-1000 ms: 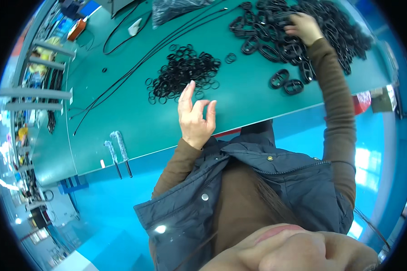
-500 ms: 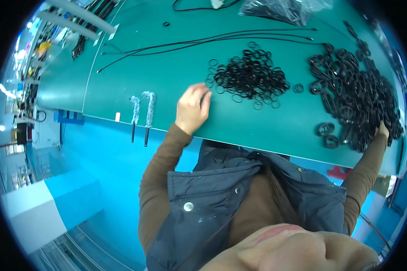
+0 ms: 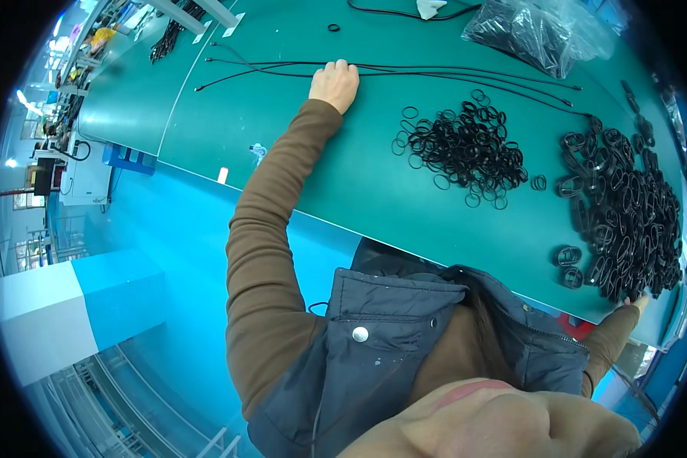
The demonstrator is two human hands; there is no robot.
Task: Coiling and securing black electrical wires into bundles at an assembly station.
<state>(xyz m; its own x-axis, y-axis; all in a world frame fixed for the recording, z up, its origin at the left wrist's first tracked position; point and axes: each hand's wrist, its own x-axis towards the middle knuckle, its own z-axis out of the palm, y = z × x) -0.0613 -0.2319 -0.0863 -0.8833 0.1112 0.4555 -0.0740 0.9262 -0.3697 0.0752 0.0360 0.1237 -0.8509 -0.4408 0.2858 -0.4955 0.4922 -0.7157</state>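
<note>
Several long thin black cables [image 3: 450, 73] lie stretched across the green table, with small connector ends. My left hand [image 3: 336, 84] is over their left part, its fingers curled down around a cable. To the right of them is a loose heap of black rubber rings [image 3: 469, 149]. At the far right spreads a large pile of coiled black cables [image 3: 626, 217]. My right hand [image 3: 640, 303] is at that pile's near edge, its fingers mostly hidden, so what it holds cannot be made out. Two separate cable coils [image 3: 569, 267] sit beside the pile.
A clear plastic bag [image 3: 523, 34] with dark contents lies at the back right. One black ring [image 3: 333, 27] sits alone at the back. Partly behind my left forearm is a blue-grey fuzzy tool [image 3: 258, 151]. A small pinkish-white tag [image 3: 222, 175] lies by the front edge.
My left hand has moved forward from beside the ring heap onto the stretched cables. My right hand has drawn back to the pile's near edge. The whole view has shifted and tilted.
</note>
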